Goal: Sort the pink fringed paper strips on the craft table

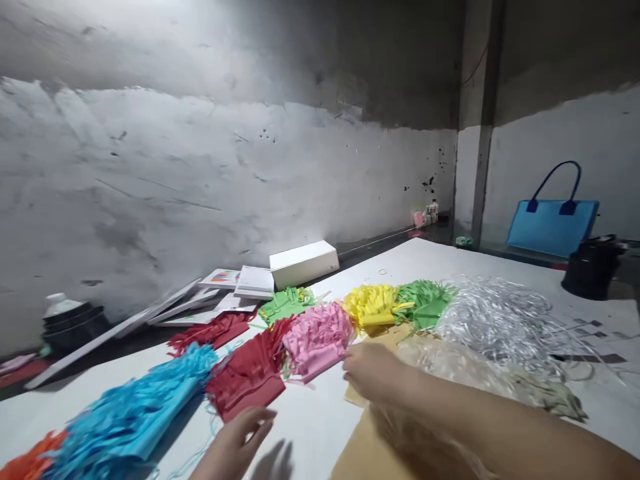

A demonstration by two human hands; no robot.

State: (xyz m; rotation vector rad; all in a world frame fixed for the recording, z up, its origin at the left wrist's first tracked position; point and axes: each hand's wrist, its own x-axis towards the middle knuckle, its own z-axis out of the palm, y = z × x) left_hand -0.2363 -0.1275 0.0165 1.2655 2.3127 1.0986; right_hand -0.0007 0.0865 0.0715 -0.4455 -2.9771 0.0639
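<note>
We reach right hand (373, 370), fingers curled, touching pink fringed paper bundle (317, 340) mid-desk; left hand (240, 437) released beside red fringed paper bundle (249, 377). Light, floppy, tears easily; grip uncut folded edge.

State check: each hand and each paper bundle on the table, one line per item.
left hand: open, fingers spread, hovering by the red bundle
right hand: fingers at the pink bundle's edge, grip unclear
pink bundle: fringed, lying flat
red bundle: fringed, lying flat
blue bundle: fringed, lying flat
yellow bundle: fringed, lying flat
white box: closed
blue bag: upright
</note>
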